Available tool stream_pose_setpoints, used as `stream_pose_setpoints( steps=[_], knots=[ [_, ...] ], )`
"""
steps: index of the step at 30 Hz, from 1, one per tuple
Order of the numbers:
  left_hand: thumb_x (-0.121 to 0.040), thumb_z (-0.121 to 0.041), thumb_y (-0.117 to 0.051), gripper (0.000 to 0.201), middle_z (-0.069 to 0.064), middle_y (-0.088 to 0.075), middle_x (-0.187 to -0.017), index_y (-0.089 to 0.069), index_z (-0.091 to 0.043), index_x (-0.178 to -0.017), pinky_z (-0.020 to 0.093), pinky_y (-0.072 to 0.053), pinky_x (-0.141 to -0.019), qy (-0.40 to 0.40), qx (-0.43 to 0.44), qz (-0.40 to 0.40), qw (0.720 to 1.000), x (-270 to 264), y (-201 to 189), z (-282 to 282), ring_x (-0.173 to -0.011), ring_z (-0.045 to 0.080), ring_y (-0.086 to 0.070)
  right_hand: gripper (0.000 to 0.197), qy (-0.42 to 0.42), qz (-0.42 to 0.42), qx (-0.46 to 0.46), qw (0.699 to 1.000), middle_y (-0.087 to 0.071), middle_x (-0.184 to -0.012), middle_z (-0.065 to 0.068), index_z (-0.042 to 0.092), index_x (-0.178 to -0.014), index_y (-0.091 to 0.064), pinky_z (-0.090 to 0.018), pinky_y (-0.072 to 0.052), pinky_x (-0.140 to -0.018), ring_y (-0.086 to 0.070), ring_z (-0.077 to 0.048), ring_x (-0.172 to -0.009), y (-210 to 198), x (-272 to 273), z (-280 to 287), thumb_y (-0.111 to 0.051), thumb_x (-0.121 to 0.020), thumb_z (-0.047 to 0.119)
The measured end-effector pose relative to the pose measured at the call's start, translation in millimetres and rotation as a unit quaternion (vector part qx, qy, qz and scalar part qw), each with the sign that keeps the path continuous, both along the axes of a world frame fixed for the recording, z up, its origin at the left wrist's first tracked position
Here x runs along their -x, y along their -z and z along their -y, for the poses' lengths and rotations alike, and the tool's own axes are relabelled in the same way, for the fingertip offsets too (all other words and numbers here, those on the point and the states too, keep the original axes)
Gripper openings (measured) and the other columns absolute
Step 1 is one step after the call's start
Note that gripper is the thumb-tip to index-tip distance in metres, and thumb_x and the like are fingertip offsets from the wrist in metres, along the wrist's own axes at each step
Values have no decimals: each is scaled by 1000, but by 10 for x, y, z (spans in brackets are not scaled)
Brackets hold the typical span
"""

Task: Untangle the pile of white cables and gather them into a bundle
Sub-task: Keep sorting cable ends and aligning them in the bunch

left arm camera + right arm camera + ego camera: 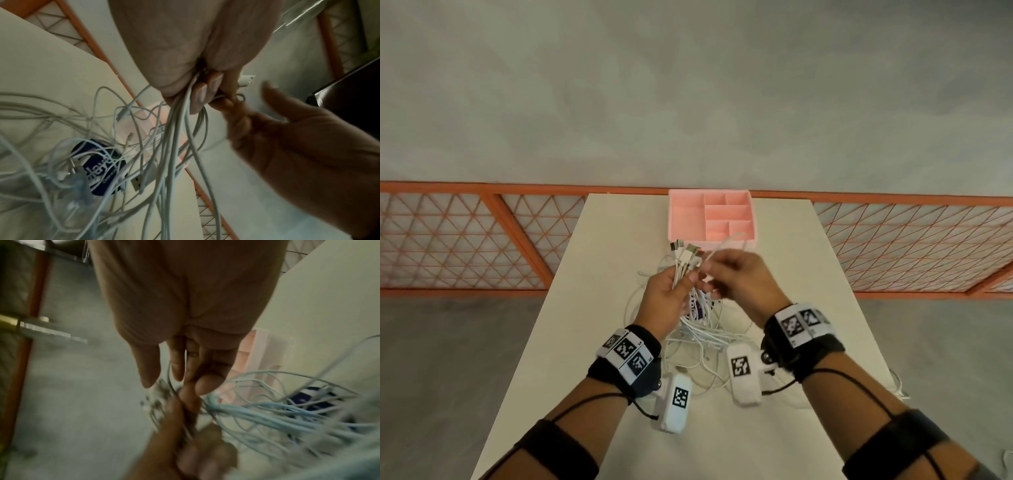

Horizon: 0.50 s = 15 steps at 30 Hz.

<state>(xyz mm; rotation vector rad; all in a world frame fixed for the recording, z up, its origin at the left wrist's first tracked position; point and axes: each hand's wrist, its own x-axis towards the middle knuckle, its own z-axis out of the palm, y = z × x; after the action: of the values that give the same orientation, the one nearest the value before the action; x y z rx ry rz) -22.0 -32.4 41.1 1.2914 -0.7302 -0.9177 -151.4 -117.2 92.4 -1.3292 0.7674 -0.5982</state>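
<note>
Right wrist view badly blurred; plug ends there unreadable. Dark blue label [102, 168] among the strands, print cut off.

My left hand [667, 298] is fisted round a sheaf of cables [698, 329], plugs [683, 251] fanning up past the thumb, the rest trailing in a loose tangle on the tabletop near its front edge. My right hand [743, 277] sits just beside the left, thumb and forefinger pinching one cable that arcs toward the pink tray [681, 219], other fingers loosely extended.

Tray with compartments sits at the tabletop's far edge. Table [592, 274] is cream. Orange lattice railing [465, 246] beyond, grey floor.
</note>
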Motion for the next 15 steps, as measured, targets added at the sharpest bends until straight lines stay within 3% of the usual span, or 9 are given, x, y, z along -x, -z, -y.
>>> stream_pose_setpoints(
  steps=[2, 6, 10, 15],
  knots=[
    [-102, -11, -53, 14, -7, -58, -53, -65, -9, -94, 18, -32, -42, 4, -6, 15, 1000, 5, 4, -4, -39, 4, -38, 13, 4, -20, 14, 1000, -65, -74, -17, -7, -89, -67, -31, -45, -56, -54, -19, -58, 139, -39, -69, -69, -89, 6],
    [-102, -15, -53, 18, -3, -68, -68, -68, -7, -95, 19, -32, -44, 10, -21, 14, 1000, -2, 124, -52, -41, 7, -38, 10, 43, -50, 54, 996, -65, -65, -12, 2, -76, -68, -28, -41, -52, -54, -18, -54, 181, -81, -115, -68, -86, 2],
    [-103, -16, -52, 19, 2, -74, -85, -70, -9, -103, 23, -26, -47, 30, -48, 7, 998, -14, 258, -124, -43, 9, -31, 10, 90, -6, 64, 994, -70, -77, -12, 0, -77, -66, -24, -44, -49, -60, -17, -55, -18, -121, -61, -64, -86, -6],
    [-100, -15, -56, 16, 8, -75, -99, -70, -9, -105, 15, -36, -47, 18, -61, 54, 997, -63, 361, -134, -44, -2, -46, 9, 98, 63, 101, 988, -68, -82, -8, -3, -83, -61, -25, -46, -50, -62, -19, -56, -469, -116, 50, -58, -89, -9]
  ],
)
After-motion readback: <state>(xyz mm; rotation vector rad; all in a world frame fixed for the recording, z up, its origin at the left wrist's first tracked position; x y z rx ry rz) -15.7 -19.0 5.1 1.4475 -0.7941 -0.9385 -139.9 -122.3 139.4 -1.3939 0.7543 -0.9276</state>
